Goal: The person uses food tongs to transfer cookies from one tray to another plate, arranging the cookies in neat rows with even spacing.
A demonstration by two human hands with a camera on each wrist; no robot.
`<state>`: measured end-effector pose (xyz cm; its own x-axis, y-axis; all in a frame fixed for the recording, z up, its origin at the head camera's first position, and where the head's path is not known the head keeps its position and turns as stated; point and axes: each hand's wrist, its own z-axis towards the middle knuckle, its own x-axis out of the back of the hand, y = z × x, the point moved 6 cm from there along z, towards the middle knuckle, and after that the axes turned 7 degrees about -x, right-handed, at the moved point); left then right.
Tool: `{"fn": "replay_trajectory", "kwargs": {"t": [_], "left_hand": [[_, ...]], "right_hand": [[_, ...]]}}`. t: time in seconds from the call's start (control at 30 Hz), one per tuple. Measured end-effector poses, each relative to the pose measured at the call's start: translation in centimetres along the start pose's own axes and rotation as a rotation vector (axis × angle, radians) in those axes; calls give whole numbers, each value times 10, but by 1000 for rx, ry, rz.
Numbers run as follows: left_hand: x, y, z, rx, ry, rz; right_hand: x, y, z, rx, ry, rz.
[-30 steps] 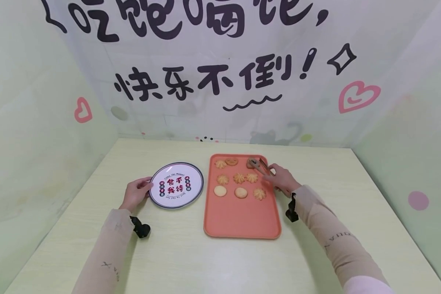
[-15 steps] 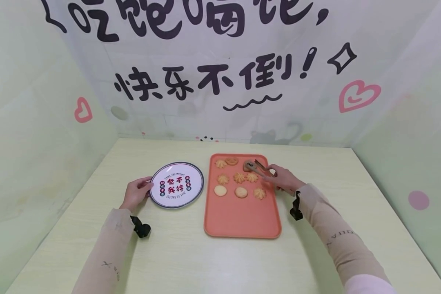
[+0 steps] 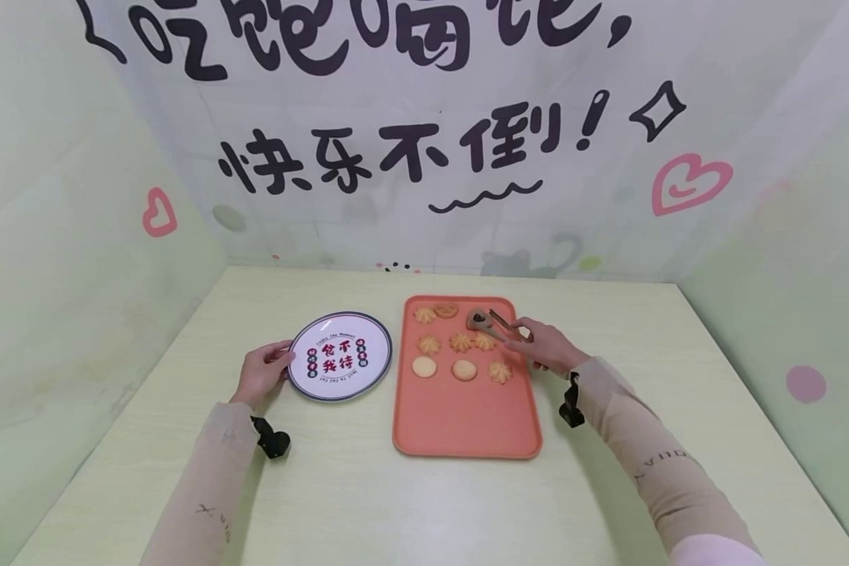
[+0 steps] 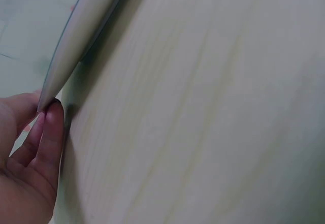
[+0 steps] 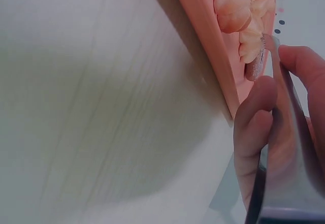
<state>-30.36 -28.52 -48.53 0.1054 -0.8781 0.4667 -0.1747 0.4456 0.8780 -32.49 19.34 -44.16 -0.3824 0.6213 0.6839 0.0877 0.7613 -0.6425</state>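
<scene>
My left hand (image 3: 260,373) pinches the left rim of a round white plate (image 3: 339,346) with a dark blue edge and printed characters. In the left wrist view, thumb and fingers close on the rim of the plate (image 4: 76,36), which is tilted. My right hand (image 3: 550,344) holds metal tongs (image 3: 493,328) over the upper right of an orange tray (image 3: 467,424). The tongs' ends are at a brown cookie (image 5: 253,69), largely covered by them in the head view. Beside it, flower-shaped cookies (image 5: 234,8) show in the right wrist view.
More cookies lie in rows on the tray, among them a pale round cookie (image 3: 424,367) and a brown pretzel-shaped cookie (image 3: 446,310) at the back. The light wooden table (image 3: 368,511) meets a printed cloth wall (image 3: 368,236) behind.
The right hand has shifted slightly right and turned a little, and the tongs' ends have moved slightly left over the brown cookie. The left hand and plate stay put.
</scene>
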Motion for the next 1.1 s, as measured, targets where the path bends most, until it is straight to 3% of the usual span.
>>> {"fn": "replay_trajectory", "kwargs": {"t": [0.2,0.53,0.87,1.1], "left_hand": [[1,0,-2,3,1,-7],[-2,-2,0,-10,0,21],[-2,-4,2,-15,6,34],[-3,-6,1,-10,15,36]], "right_hand": [[1,-8,2,18,-25,-72],[4,-15,5,39,-84,-75],[5,-15,11,53,-89,-160],[3,-17,15,-1,-106,-97]]}}
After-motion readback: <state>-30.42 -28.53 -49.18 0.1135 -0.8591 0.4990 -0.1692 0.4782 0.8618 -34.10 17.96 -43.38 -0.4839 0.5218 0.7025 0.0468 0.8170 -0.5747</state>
